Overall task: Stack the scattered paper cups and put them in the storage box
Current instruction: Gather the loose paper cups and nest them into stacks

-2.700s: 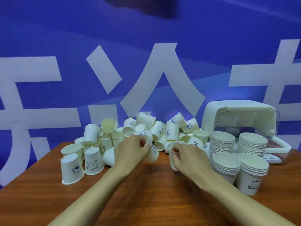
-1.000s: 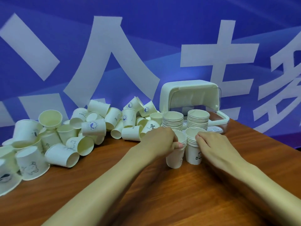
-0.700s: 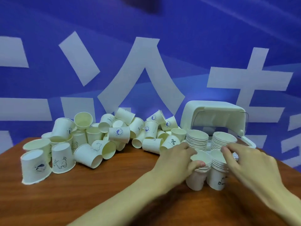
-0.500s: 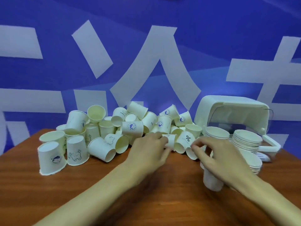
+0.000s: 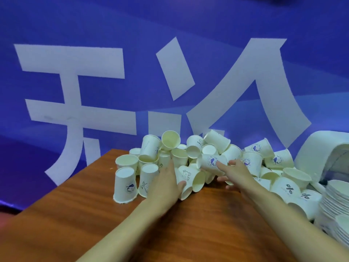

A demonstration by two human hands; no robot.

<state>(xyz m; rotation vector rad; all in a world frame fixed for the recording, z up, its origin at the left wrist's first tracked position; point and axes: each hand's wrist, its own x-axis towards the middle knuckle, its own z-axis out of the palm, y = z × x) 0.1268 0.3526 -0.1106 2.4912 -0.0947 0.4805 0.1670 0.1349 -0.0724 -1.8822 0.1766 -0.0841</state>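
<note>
Your L hand (image 5: pixel 166 184) clamps lying cup (image 5: pixel 187 191) at pile (image 5: pixel 188 154) front. R hand (image 5: pixel 238 173) spread, fingertips (image 5: pixel 219 164) touching logo cup (image 5: pixel 209 161) mid-pile. Box (image 5: pixel 321 148), stacks (image 5: pixel 336 197) right of pile.

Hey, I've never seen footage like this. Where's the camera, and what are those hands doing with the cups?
No machine here: a person wears a camera on the head, so you look down along both bare arms. A wooden table carries a heap of loose paper cups, finished stacks at right and a white storage box behind them. The left hand lies against a tipped cup, grip unclear; the right hand, fingers straight, touches a logo cup.
</note>
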